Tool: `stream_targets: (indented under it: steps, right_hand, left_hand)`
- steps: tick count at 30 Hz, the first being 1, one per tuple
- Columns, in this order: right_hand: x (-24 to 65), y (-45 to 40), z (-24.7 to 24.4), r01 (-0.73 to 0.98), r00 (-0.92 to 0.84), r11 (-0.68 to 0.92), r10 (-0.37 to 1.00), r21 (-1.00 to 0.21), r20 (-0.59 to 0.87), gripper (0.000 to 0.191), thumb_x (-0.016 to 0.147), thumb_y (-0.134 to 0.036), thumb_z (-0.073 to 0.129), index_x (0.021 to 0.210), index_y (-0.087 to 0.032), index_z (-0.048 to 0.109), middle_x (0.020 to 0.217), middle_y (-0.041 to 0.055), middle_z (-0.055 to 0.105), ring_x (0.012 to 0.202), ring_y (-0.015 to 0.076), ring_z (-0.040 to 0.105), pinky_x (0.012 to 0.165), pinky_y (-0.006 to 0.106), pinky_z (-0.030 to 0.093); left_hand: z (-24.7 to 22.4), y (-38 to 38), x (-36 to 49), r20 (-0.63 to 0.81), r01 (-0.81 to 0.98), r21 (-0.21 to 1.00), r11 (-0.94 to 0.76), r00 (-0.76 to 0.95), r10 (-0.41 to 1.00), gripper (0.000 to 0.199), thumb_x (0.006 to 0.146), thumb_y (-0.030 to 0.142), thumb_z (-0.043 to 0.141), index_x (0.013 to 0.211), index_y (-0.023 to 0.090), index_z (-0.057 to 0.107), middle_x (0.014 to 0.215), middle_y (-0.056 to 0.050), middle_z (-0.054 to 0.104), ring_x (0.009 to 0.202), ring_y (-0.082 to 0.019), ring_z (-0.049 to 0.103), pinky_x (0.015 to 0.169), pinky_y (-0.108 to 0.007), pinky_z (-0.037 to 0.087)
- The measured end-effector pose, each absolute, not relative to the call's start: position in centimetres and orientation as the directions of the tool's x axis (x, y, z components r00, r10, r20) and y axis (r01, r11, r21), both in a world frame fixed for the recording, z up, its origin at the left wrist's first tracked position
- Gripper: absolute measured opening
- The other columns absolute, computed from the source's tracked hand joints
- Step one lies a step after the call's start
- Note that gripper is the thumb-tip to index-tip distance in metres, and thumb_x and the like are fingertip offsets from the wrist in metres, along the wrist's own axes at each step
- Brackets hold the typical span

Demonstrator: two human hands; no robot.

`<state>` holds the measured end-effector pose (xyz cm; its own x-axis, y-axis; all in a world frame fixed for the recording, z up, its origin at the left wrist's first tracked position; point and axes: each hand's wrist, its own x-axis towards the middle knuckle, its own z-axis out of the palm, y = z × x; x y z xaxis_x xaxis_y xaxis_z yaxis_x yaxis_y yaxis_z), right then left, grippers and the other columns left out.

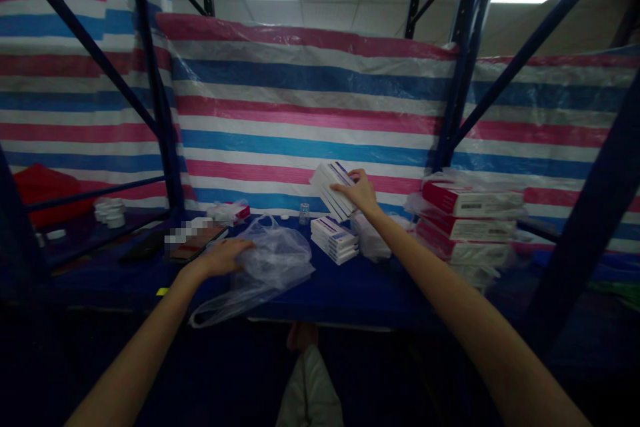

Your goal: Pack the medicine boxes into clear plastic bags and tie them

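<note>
My right hand [359, 192] grips a stack of slim white boxes [334, 188] with dark print, tilted and raised above the shelf. Just below it, another stack of white boxes [334, 240] lies on the blue shelf. My left hand [227, 257] rests at the left edge of a clear plastic bag [277, 253], its fingers stretched out over the film. The bag is crumpled and looks flat, with one handle loop trailing toward the front edge. Behind the boxes stands a small clear glass jar [305, 213].
Red-and-white boxes in plastic [470, 213] are piled at the right. A wrapped bundle [373, 240] sits beside the white boxes. Left lie a brown flat item [197, 245], a bagged red box [235, 212] and white tubs [111, 213]. Blue posts [159, 93] frame the shelf.
</note>
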<state>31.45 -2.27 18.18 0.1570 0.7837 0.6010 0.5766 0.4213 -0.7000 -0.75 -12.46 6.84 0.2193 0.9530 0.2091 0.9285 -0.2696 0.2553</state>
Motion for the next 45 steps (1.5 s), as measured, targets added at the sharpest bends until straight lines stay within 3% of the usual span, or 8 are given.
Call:
stream_targets:
  steps: [5,12,16,21,26,33,40,45]
  right_hand:
    - [30.8,-0.4,14.5,0.868,0.028,0.223,0.87,-0.444,0.492,0.066,0.051,-0.056,0.069,0.103,-0.02,0.048,0.101,0.0099,0.058,0.102,0.0323,0.049,0.082,0.047,0.035]
    - [30.0,1.2,12.4,0.934,0.01,0.122,0.931,-0.337,0.365,0.074,0.059,-0.058,0.064,0.114,-0.014,0.044,0.112,0.019,0.053,0.11,0.0373,0.043,0.084,0.051,0.033]
    - [30.0,0.5,13.1,0.944,-0.033,0.151,0.928,-0.293,0.37,0.073,0.065,-0.059,0.06,0.117,-0.01,0.046,0.115,0.0224,0.05,0.112,0.0386,0.041,0.087,0.054,0.029]
    - [29.5,-5.6,13.5,0.831,-0.196,0.51,0.64,-0.22,0.743,0.043,0.081,-0.049,0.047,0.111,-0.019,0.053,0.12,0.0139,0.049,0.116,0.0313,0.038,0.097,0.052,0.02]
    - [28.6,-12.3,11.9,0.413,-0.49,0.812,0.58,-0.412,0.651,0.035,0.078,-0.049,0.052,0.104,-0.026,0.057,0.105,0.0053,0.059,0.093,0.0219,0.055,0.085,0.038,0.039]
    - [27.1,-12.3,13.5,0.069,-0.383,0.736,0.643,-0.673,0.663,0.032,0.072,-0.044,0.061,0.093,-0.021,0.062,0.097,0.0054,0.063,0.088,0.0214,0.058,0.083,0.037,0.043]
    - [27.2,-12.6,13.6,-0.188,-0.277,0.565,0.754,-0.804,0.595,0.028,0.057,-0.041,0.073,0.062,-0.019,0.057,0.066,0.0004,0.06,0.069,0.0183,0.057,0.07,0.032,0.046]
    - [27.0,-10.6,12.3,-0.387,-0.348,0.309,0.823,-0.868,0.448,0.034,0.053,-0.044,0.075,0.065,-0.02,0.054,0.063,-0.0028,0.054,0.055,0.0113,0.051,0.063,0.03,0.048]
  left_hand:
    - [6.6,-14.8,1.5,0.093,0.895,0.245,-0.372,0.36,0.928,0.077,0.047,0.033,0.075,0.12,0.027,0.05,0.134,-0.014,0.042,0.126,-0.037,0.031,0.1,-0.058,0.014]
    - [6.3,-15.2,6.0,0.098,0.823,0.277,-0.497,0.49,0.866,0.042,0.067,0.03,0.063,0.108,0.023,0.059,0.115,-0.009,0.059,0.109,-0.028,0.051,0.098,-0.043,0.03]
    - [7.2,-14.4,6.5,0.32,0.771,0.48,-0.419,0.29,0.902,0.029,0.074,0.027,0.053,0.101,0.019,0.061,0.109,-0.008,0.062,0.104,-0.025,0.053,0.094,-0.037,0.035]
    - [9.8,-14.8,6.9,0.422,0.388,0.837,-0.387,-0.006,0.907,0.035,0.072,0.035,0.054,0.1,0.015,0.059,0.102,-0.01,0.064,0.089,-0.024,0.059,0.082,-0.039,0.044]
    - [12.6,-18.3,8.1,0.398,-0.063,0.917,-0.394,0.083,0.914,0.051,0.077,0.039,0.056,0.123,0.019,0.046,0.12,-0.011,0.055,0.104,-0.024,0.055,0.087,-0.039,0.043]
    - [13.3,-20.2,9.5,0.434,-0.172,0.899,-0.403,0.227,0.872,0.051,0.081,0.047,0.049,0.126,0.024,0.044,0.13,-0.007,0.047,0.118,-0.024,0.045,0.1,-0.04,0.034]
    - [13.9,-19.5,7.7,0.49,-0.223,0.805,-0.549,-0.27,0.829,0.028,0.067,0.034,0.067,0.086,0.015,0.062,0.088,-0.004,0.066,0.084,-0.016,0.062,0.072,-0.024,0.049]
    - [15.1,-20.7,4.9,0.512,-0.204,0.769,-0.606,-0.37,0.775,0.046,0.064,0.032,0.07,0.104,0.019,0.053,0.072,0.002,0.062,0.046,-0.005,0.052,0.043,-0.015,0.042]
